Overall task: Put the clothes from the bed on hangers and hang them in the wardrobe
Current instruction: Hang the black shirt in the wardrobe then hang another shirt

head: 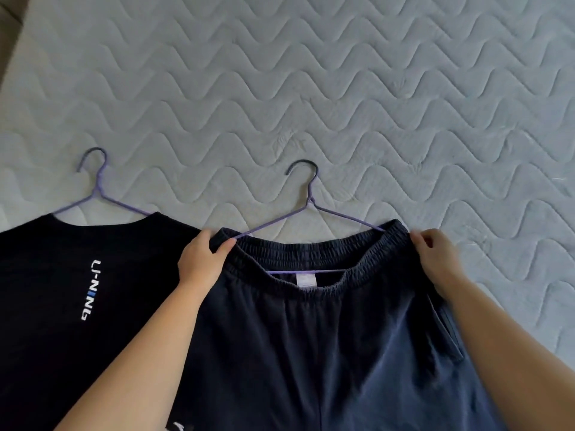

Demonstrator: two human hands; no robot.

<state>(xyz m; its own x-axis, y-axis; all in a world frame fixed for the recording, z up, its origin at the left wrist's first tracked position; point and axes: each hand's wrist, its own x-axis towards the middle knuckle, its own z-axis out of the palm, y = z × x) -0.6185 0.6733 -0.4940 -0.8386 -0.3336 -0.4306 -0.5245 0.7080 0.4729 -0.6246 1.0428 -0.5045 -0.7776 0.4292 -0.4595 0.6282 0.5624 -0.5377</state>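
Observation:
Dark navy shorts (326, 337) lie flat on the bed with their elastic waistband toward the far side. A purple wire hanger (306, 194) sits inside the waistband, hook pointing away from me, its bottom bar showing in the opening. My left hand (202, 262) pinches the waistband's left corner over the hanger's arm. My right hand (435, 256) grips the waistband's right corner. To the left lies a black T-shirt (62, 306) with white lettering, on a second purple hanger (93, 181) whose hook sticks out of the collar.
The bed is covered by a pale grey quilted mattress pad (311, 88) with wavy stitching, stretching far beyond the clothes. A strip of brown floor (9, 26) shows at the top left corner past the bed's edge. No wardrobe is in view.

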